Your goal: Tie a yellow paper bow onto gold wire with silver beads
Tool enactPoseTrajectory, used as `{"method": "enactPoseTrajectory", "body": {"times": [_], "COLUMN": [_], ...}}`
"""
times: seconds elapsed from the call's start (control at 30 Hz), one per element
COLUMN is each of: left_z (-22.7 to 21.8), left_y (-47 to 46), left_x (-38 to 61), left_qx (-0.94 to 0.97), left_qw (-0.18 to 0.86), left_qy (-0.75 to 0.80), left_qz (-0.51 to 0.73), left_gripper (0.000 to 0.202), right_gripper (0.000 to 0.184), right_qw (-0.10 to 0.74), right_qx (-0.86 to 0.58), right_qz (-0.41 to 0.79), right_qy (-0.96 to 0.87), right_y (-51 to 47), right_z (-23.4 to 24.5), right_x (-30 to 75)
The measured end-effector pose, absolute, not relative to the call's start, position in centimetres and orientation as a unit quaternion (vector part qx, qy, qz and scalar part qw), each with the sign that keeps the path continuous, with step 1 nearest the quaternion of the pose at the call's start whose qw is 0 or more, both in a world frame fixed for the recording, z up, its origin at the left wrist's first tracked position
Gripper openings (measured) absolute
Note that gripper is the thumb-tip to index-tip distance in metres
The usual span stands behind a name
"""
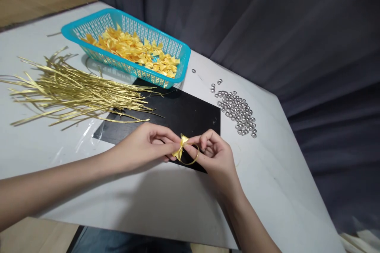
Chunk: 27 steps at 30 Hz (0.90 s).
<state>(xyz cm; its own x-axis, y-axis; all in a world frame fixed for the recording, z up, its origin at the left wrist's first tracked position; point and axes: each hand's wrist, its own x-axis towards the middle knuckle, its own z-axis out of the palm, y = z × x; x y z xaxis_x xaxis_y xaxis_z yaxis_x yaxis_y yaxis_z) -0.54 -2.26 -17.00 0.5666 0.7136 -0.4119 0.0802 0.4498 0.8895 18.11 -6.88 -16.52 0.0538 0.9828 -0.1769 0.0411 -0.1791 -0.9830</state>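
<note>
Where hands pinch, yellow bow partly hidden

1. White tabletop: smooth, pale surface, seen with one corner pointing away to the right; carries items 2–6.
2. Black rectangular mat: flat, set at an angle near the middle of the tabletop.
3. Turquoise plastic basket: rectangular, with lattice walls; stands at the far edge of the mat.
4. Gold twist ties: long, thin strips in a loose, fanned pile left of the mat, their ends lying over its corner.
5. Silver beads: small, shiny, in a loose cluster right of the basket, with a few strays apart.
6. Clear plastic film: crumpled sheet under the pile, beside the mat's left corner.
</note>
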Motion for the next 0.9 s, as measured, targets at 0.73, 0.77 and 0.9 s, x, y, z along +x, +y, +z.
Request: {"method": "enactPoseTrajectory", "body": {"times": [0.73,0.77,0.9], "left_z": [-17.40,-17.34,-17.25], "left_y": [-2.41,-2.38,-2.27], "left_x": [-0.21,-0.22,-0.29], "left_qx": [0.468,0.462,0.466], "left_qw": [0.733,0.736,0.735], "left_qy": [0.444,0.445,0.450], "left_qz": [0.217,0.216,0.203], "left_gripper": [0.012,0.012,0.013], "right_gripper": [0.029,0.028,0.026], "right_qw": [0.438,0.441,0.449], "right_qx": [-0.575,-0.575,-0.573], "right_qz": [0.484,0.481,0.476], "right_qy": [-0.493,-0.494,-0.494], "right_y": [-7.45,-7.44,-7.40], "right_z": [-16.12,-16.13,-16.17], "right_x": [17.36,17.36,17.31]}}
